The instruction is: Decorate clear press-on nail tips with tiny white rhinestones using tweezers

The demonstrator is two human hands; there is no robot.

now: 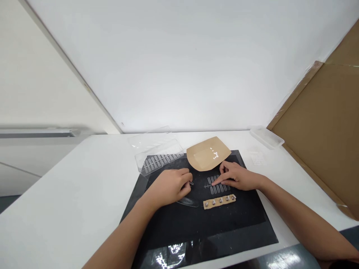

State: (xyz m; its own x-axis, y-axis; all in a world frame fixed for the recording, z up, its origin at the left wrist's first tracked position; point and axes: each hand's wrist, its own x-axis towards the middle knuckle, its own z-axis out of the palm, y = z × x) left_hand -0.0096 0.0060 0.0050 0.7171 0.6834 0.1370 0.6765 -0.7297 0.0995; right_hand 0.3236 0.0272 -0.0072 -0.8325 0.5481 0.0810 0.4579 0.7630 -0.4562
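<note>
Left hand (181, 184): fingers pinched on small clear piece (191, 183), left of clear nail-tip sheet (217, 185). Right hand (235, 175): index fingertip on sheet's stem, other fingers curled. Sheet flat on black mat (228, 220), between hands, nearer right. Just below sheet: tan strip (219, 201) with five studs. Above sheet: brown paper tray (206, 152). Farther upper left: clear box (159, 155) holding more tips.

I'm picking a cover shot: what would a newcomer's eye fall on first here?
Probably the big black rectangular mat on the white table. Over it, the right hand touches a double row of clear, nail-shaped plastic pieces with one finger, while the left hand pinches a small clear piece. Beyond them, a tan paper tray overlaps the mat's far edge.
</note>
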